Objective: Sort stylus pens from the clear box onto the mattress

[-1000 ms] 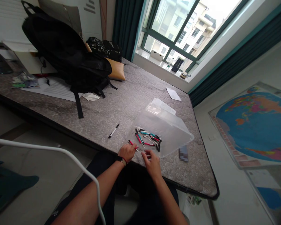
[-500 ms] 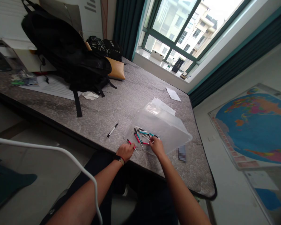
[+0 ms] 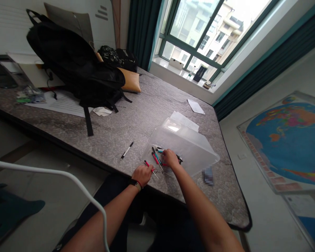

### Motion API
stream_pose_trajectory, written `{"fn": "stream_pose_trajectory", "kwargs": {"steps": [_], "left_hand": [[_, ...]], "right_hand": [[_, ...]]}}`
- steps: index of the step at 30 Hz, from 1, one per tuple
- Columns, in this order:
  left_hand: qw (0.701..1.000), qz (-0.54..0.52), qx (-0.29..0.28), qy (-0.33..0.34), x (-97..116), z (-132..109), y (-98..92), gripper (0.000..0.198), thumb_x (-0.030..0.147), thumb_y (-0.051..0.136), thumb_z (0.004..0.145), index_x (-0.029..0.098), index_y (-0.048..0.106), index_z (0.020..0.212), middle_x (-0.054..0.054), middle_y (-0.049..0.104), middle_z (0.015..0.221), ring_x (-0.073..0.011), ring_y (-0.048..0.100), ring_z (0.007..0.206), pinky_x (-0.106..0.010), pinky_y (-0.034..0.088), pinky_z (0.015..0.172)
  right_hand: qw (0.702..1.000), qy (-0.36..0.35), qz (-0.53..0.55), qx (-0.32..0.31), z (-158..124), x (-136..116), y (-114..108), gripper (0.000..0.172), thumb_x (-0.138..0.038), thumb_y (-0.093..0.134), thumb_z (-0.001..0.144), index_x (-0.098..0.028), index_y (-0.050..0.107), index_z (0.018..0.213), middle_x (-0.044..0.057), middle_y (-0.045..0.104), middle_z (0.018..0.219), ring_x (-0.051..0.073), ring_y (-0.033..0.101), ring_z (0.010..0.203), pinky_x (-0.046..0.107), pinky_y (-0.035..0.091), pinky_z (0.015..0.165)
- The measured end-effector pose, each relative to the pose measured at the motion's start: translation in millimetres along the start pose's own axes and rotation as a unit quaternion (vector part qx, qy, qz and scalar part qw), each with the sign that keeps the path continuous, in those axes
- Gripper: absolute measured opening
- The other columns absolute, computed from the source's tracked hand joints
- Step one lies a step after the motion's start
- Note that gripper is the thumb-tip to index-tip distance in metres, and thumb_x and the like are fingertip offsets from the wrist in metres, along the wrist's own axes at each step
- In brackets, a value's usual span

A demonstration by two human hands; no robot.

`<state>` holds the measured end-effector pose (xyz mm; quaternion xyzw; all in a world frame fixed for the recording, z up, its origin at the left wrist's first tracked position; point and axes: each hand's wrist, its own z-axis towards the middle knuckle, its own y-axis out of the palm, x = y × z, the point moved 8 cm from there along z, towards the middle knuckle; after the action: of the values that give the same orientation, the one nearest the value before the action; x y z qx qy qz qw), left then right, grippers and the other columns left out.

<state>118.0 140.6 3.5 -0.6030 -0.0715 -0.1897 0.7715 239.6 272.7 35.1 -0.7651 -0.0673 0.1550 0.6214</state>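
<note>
Entry: pens and pen parts, sorting in hand on the grey mattress surface (image 3: 136, 115).

Left hand (image 3: 144, 173): we find it resting at the near edge of the surface, fingers curled around a red pen (image 3: 147, 164) whose tip sticks out beyond the knuckles. It has barely shifted over the last second.

Right hand (image 3: 170, 157): a second ago it lay close beside the left, working on the same small piece; it has since gone forward and now lies over the heap of pens (image 3: 157, 155) on the clear plastic folder (image 3: 194, 150). Fingers bent down into the heap; whether they have closed on a pen we cannot tell, since the hand covers its own fingertips and the heap is small in this view.

Reading of the change: we judge that one piece is finished with and the right hand is fetching the next from the heap, while the left keeps its red pen ready.

Also present: one black-and-white pen (image 3: 127, 150) lying alone, apart from the heap; a black backpack (image 3: 76, 70) farther back; a world map (image 3: 288, 136) on the floor.
</note>
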Motion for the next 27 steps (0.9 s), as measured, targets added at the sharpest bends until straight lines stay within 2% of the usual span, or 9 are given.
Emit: {"fn": "stream_pose_trajectory", "kwargs": {"steps": [5,12,17,27], "left_hand": [[1.0,-0.008,-0.003,0.003,0,0,0.5,0.033,0.036,0.033,0.099,0.021,0.063,0.095,-0.007,0.065,0.073,-0.0198,0.058,0.07,-0.031,0.035,0.065],[1.0,-0.012,-0.003,0.002,1,1,-0.4,0.032,0.035,0.034,0.098,0.022,0.063,0.095,-0.007,0.065,0.073,-0.0191,0.058,0.071,-0.031,0.036,0.067],[1.0,-0.016,-0.001,0.001,1,1,-1.1,0.032,0.036,0.035,0.098,0.022,0.064,0.095,-0.007,0.065,0.072,-0.0194,0.057,0.07,-0.031,0.036,0.066],[1.0,-0.015,-0.008,-0.008,-1,0,1.5,0.029,0.035,0.037,0.097,0.022,0.063,0.095,-0.007,0.065,0.074,-0.02,0.059,0.073,-0.032,0.036,0.067]], "right_hand": [[1.0,0.01,-0.005,0.016,0,19,-17,0.018,-0.024,0.062,0.084,-0.019,0.07,0.099,0.009,0.069,0.102,0.018,0.062,0.095,0.023,0.039,0.08],[0.999,0.021,-0.019,0.031,-1,31,-37,0.025,-0.016,0.054,0.086,-0.02,0.068,0.107,0.009,0.07,0.103,0.018,0.062,0.096,0.024,0.04,0.08],[0.999,0.012,-0.029,0.03,0,18,-34,0.024,-0.016,0.052,0.087,-0.022,0.069,0.103,0.009,0.071,0.101,0.02,0.064,0.095,0.025,0.04,0.077],[0.998,-0.038,-0.025,0.033,13,-22,-21,0.028,-0.015,0.05,0.089,-0.022,0.066,0.112,0.008,0.068,0.112,0.018,0.06,0.105,0.023,0.038,0.087]]}}
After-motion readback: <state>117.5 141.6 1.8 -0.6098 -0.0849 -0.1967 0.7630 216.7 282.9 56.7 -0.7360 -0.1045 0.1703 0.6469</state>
